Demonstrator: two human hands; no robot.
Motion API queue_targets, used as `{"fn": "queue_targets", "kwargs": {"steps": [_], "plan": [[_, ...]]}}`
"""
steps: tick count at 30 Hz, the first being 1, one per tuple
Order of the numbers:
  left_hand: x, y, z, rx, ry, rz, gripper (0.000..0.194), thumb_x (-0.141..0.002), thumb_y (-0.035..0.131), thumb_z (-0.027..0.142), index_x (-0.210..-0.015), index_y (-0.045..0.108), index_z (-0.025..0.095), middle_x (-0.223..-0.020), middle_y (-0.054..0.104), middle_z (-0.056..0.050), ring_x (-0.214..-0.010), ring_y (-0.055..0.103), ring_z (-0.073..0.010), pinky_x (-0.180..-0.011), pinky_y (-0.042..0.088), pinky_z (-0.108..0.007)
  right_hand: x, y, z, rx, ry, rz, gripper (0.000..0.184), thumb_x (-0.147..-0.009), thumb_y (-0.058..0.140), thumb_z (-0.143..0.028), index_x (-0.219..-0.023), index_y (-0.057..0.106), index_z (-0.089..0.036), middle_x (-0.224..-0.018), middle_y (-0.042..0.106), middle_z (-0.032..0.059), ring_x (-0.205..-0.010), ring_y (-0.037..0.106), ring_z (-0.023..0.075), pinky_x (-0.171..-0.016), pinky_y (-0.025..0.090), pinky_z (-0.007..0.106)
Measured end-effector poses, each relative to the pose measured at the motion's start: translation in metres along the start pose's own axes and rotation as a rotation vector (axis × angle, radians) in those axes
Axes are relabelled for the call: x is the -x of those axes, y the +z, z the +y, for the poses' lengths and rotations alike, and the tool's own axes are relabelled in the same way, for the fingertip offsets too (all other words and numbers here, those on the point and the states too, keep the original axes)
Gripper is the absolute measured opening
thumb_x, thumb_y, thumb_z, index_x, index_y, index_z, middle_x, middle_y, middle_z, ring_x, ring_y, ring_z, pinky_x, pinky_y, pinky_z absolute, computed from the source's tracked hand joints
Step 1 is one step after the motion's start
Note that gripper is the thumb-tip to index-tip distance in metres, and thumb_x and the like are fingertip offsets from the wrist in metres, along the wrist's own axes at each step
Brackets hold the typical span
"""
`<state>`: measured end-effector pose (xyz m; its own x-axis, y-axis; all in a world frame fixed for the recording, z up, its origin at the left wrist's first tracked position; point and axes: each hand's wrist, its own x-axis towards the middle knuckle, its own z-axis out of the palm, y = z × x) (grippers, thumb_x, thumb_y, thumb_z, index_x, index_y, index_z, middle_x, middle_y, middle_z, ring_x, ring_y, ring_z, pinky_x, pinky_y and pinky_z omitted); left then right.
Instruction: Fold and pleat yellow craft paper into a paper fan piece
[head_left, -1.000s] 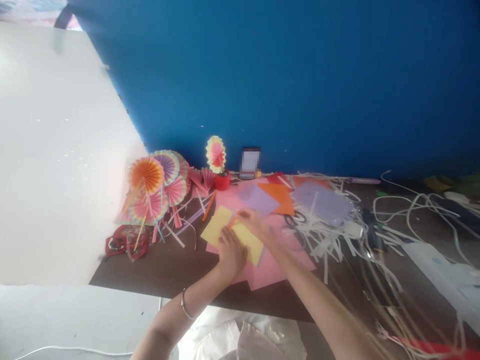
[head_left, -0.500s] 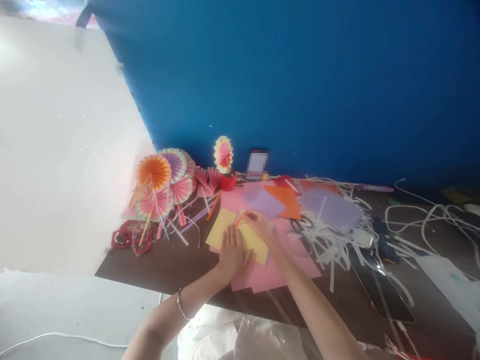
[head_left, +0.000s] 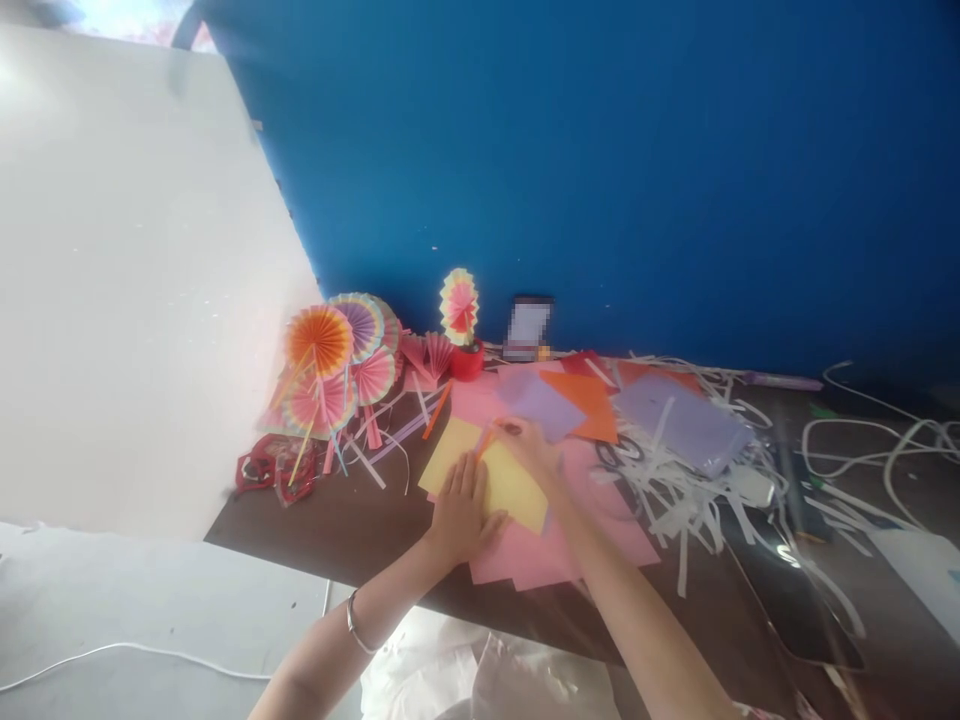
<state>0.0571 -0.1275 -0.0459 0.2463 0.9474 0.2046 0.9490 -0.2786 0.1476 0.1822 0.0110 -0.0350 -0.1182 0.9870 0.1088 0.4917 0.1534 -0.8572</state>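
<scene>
My left hand [head_left: 459,512] lies on a yellow paper sheet [head_left: 517,492], its fingers stretched out and pressing down. My right hand [head_left: 531,448] is closed in a pinch at the sheet's far edge, on the end of a narrow orange paper strip [head_left: 486,440]. The strip runs from there toward the fingertips of my left hand. Pink sheets [head_left: 555,560] lie beneath the yellow one. Just beyond my right hand are a purple sheet [head_left: 536,398] and an orange sheet [head_left: 589,403].
Folded paper fans [head_left: 319,343] stand at the left, near red-framed glasses [head_left: 259,465]. A yellow-and-pink fan [head_left: 459,308] rises from a red pot [head_left: 467,362]. White paper strips [head_left: 682,520], scissors [head_left: 619,453] and a phone [head_left: 802,590] lie to the right, with white cables [head_left: 817,465] farther over.
The view has shifted slightly, so the scene sits a little farther right. My left hand stays flat on the yellow sheet, and my right hand stays at the orange strip.
</scene>
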Motion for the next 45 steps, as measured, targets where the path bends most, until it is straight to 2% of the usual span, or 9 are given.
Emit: {"fn": "queue_targets", "kwargs": {"steps": [6, 11, 13, 20, 26, 35, 39, 42, 45], "plan": [[-0.001, -0.005, -0.002, 0.009, -0.002, 0.027, 0.069, -0.088, 0.029, 0.052, -0.139, 0.026, 0.005, -0.144, 0.029, -0.020, -0.135, 0.023, -0.0299, -0.107, 0.027, -0.044, 0.001, -0.007, -0.017, -0.096, 0.023, -0.061, 0.030, -0.067, 0.058, -0.047, -0.068, 0.062, -0.017, -0.071, 0.067, 0.0057, -0.067, 0.061, 0.0184, -0.062, 0.047, 0.030], [-0.002, -0.004, -0.002, -0.003, -0.009, 0.049, 0.066, -0.088, 0.029, 0.052, -0.136, 0.031, 0.007, -0.142, 0.034, -0.020, -0.133, 0.028, -0.0302, -0.105, 0.030, -0.045, 0.008, -0.010, -0.021, -0.113, 0.010, -0.069, 0.027, -0.071, 0.057, -0.044, -0.068, 0.062, -0.017, -0.071, 0.067, 0.0052, -0.067, 0.062, 0.0182, -0.063, 0.048, 0.030], [-0.003, -0.004, -0.002, -0.006, -0.010, 0.057, 0.066, -0.088, 0.029, 0.053, -0.135, 0.034, 0.007, -0.141, 0.036, -0.020, -0.132, 0.030, -0.0302, -0.105, 0.030, -0.044, 0.012, -0.012, -0.022, -0.092, -0.040, -0.076, 0.025, -0.073, 0.056, -0.042, -0.070, 0.062, -0.017, -0.074, 0.067, 0.0051, -0.069, 0.062, 0.0179, -0.065, 0.048, 0.030], [-0.005, -0.004, -0.003, 0.016, -0.011, 0.093, 0.065, -0.085, 0.036, 0.052, -0.133, 0.036, 0.008, -0.137, 0.041, -0.019, -0.130, 0.034, -0.0304, -0.103, 0.033, -0.043, 0.038, -0.015, -0.030, 0.073, -0.358, -0.047, 0.015, -0.079, 0.054, -0.032, -0.070, 0.061, -0.021, -0.077, 0.065, 0.0033, -0.075, 0.060, 0.0178, -0.073, 0.048, 0.033], [-0.006, -0.004, -0.002, 0.077, -0.023, 0.096, 0.069, -0.083, 0.040, 0.053, -0.134, 0.033, 0.008, -0.135, 0.043, -0.020, -0.129, 0.034, -0.0314, -0.103, 0.033, -0.045, 0.055, -0.015, -0.039, 0.089, -0.446, -0.037, 0.012, -0.081, 0.053, -0.024, -0.073, 0.062, -0.022, -0.078, 0.066, 0.0042, -0.075, 0.061, 0.0178, -0.072, 0.049, 0.033], [-0.004, -0.002, -0.004, 0.078, -0.018, 0.060, 0.071, -0.084, 0.035, 0.055, -0.136, 0.031, 0.007, -0.138, 0.039, -0.020, -0.131, 0.032, -0.0313, -0.104, 0.032, -0.045, 0.060, -0.018, -0.041, 0.091, -0.360, -0.036, 0.017, -0.081, 0.051, -0.031, -0.073, 0.063, -0.022, -0.080, 0.066, 0.0054, -0.079, 0.061, 0.0194, -0.076, 0.048, 0.034], [-0.001, 0.005, -0.005, 0.037, -0.004, 0.078, 0.071, -0.085, 0.033, 0.055, -0.137, 0.029, 0.007, -0.142, 0.032, -0.021, -0.134, 0.027, -0.0316, -0.105, 0.030, -0.046, 0.048, -0.018, -0.035, 0.105, -0.280, 0.035, 0.019, -0.080, 0.051, -0.035, -0.071, 0.063, -0.021, -0.080, 0.067, 0.0051, -0.077, 0.061, 0.0189, -0.075, 0.048, 0.034], [0.000, 0.006, -0.005, 0.011, -0.002, 0.081, 0.070, -0.086, 0.031, 0.054, -0.139, 0.026, 0.008, -0.144, 0.030, -0.020, -0.134, 0.026, -0.0308, -0.105, 0.029, -0.045, 0.034, -0.018, -0.027, 0.135, -0.162, 0.070, 0.024, -0.078, 0.052, -0.040, -0.074, 0.064, -0.020, -0.081, 0.067, 0.0052, -0.071, 0.060, 0.0178, -0.069, 0.047, 0.032], [0.000, 0.004, -0.005, 0.001, 0.006, 0.073, 0.070, -0.087, 0.030, 0.054, -0.140, 0.024, 0.008, -0.145, 0.029, -0.019, -0.135, 0.026, -0.0298, -0.107, 0.027, -0.043, 0.021, -0.016, -0.021, 0.150, -0.075, 0.045, 0.030, -0.077, 0.052, -0.045, -0.073, 0.065, -0.018, -0.071, 0.065, 0.0050, -0.061, 0.057, 0.0166, -0.059, 0.046, 0.029]]}}
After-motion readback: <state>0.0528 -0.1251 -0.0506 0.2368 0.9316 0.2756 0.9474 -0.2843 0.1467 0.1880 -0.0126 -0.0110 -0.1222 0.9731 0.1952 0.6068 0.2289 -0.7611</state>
